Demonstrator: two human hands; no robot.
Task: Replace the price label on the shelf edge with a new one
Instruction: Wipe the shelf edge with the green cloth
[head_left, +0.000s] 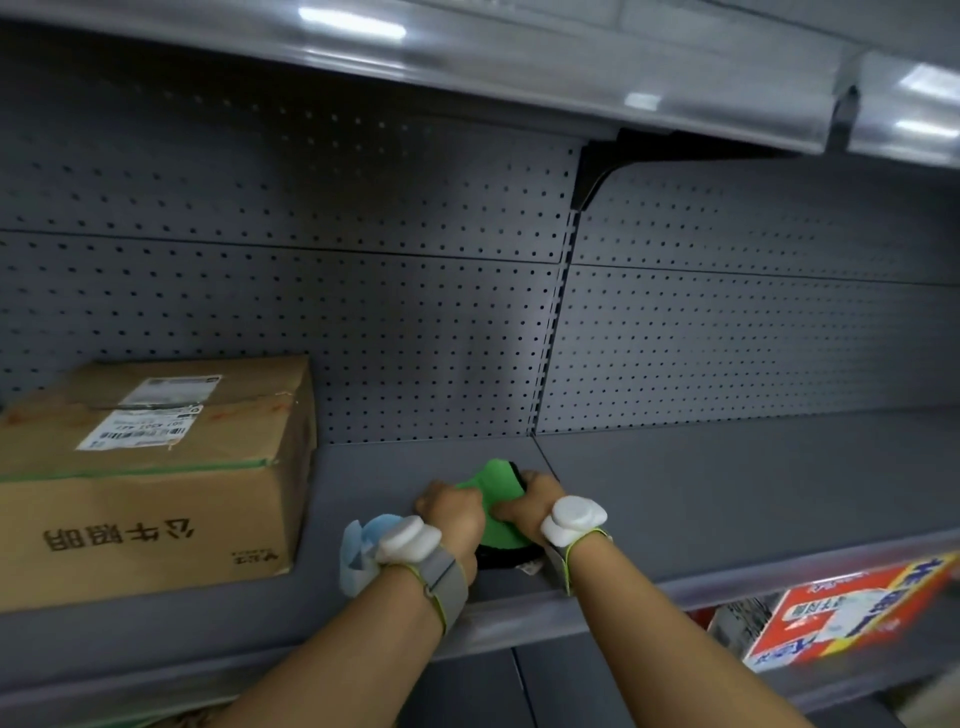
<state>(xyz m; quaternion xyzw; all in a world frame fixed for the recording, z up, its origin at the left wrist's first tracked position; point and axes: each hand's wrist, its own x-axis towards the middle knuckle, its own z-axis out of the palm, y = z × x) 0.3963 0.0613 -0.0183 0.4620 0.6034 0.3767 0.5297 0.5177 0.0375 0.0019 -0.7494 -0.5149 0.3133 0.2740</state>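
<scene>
A green and black pouch-like object (496, 488) lies on the grey shelf (701, 493), near its front. My left hand (452, 514) grips its left side and my right hand (524, 506) grips its right side; both wrists wear grey straps with white pucks. The shelf's front edge strip (519, 618) runs below my wrists; I cannot make out a price label in it. A small white scrap (529, 570) lies at the edge by the pouch.
A cardboard box (150, 478) with shipping labels stands at the shelf's left. A crumpled blue and white item (361, 551) lies beside my left wrist. A red and white product box (841, 618) sits on the lower shelf at right. Another shelf (519, 78) hangs overhead.
</scene>
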